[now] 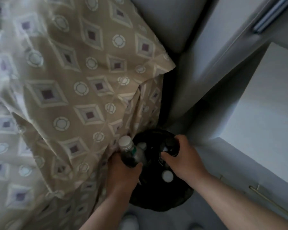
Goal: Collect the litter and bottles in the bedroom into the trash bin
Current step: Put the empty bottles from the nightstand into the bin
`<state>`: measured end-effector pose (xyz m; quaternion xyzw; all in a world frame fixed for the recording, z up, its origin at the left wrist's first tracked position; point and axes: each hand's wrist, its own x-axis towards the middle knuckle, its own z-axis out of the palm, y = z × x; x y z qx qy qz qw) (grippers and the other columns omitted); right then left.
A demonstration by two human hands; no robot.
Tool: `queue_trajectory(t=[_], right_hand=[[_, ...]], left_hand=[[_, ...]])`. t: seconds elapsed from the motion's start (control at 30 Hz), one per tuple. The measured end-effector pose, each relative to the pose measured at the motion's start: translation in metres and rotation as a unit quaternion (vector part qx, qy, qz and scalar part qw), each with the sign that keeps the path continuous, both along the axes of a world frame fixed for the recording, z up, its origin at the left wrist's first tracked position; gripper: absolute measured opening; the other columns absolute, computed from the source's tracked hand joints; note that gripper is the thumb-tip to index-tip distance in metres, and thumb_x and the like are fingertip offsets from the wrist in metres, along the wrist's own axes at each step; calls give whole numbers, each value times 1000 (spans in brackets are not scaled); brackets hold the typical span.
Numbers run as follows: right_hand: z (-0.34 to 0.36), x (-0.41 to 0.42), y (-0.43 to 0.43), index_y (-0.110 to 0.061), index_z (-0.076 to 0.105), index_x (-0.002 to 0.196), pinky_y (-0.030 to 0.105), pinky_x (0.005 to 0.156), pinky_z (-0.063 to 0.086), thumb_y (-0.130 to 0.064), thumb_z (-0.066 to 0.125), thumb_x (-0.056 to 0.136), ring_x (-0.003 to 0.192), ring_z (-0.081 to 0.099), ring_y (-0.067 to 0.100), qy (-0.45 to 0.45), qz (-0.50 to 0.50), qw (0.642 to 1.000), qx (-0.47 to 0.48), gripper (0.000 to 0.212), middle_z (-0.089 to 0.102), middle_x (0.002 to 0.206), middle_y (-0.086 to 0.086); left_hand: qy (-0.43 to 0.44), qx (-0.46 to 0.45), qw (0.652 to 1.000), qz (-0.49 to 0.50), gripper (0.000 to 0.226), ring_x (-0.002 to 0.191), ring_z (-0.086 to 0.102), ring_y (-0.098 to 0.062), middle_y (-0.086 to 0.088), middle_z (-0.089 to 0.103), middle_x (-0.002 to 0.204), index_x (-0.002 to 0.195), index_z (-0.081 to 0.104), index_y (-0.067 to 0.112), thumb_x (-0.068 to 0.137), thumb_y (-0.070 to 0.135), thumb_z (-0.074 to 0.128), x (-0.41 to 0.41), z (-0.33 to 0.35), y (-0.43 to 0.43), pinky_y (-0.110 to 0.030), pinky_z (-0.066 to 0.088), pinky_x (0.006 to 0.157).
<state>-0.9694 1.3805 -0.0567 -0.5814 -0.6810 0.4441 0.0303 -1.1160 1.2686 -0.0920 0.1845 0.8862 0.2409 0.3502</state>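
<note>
Left hand (123,170) wrapped tight round bottle (129,151), white cap up, held over left edge of bin (178,199). Right hand (181,155) closed on dark thing (170,146) over bin; looked like second bottle, too dark to be sure. White caps (167,175) already inside. Bin stood between bed (76,90) and cabinet (264,105). Step looked like dropping. Next: open fingers over black bag.

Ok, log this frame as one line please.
left hand: holds bottle | right hand: grips dark object, unclear | trash bin: beside bed, bottles inside
</note>
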Motion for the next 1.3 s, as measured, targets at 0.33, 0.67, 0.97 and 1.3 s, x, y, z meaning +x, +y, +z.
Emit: queue_trajectory(t=[0.33,0.67,0.97,1.3], right_hand=[[-67,-29,12,-22,48,126,21,83,40,-34,73,80,111,57,18,-47,36,998,-14,53,61,121,0],[-58,-34,15,-24,49,132,27,98,43,-32,65,83,117,54,20,-47,84,995,-27,52,56,129,4],[58,-18,11,-35,45,135,31,101,44,-57,55,84,119,52,7,116,39,985,-120,56,52,131,-12],[228,121,55,-26,69,100,35,94,52,-42,59,87,99,68,9,273,-204,932,-124,23,74,100,-6]], left_hand=[[111,-44,985,-128,50,116,45,-31,-9,51,114,105,57,19,67,49,71,-3,-38,-2,-41,41,98],[58,-36,991,-114,52,119,45,-25,-4,50,122,115,54,19,75,47,69,-3,-18,-3,-34,43,95],[47,63,994,-73,35,101,53,-14,7,55,107,111,55,25,85,49,53,22,79,28,-33,45,84],[25,190,925,-329,71,141,5,7,19,12,156,147,27,33,85,67,35,151,191,115,-18,21,112]])
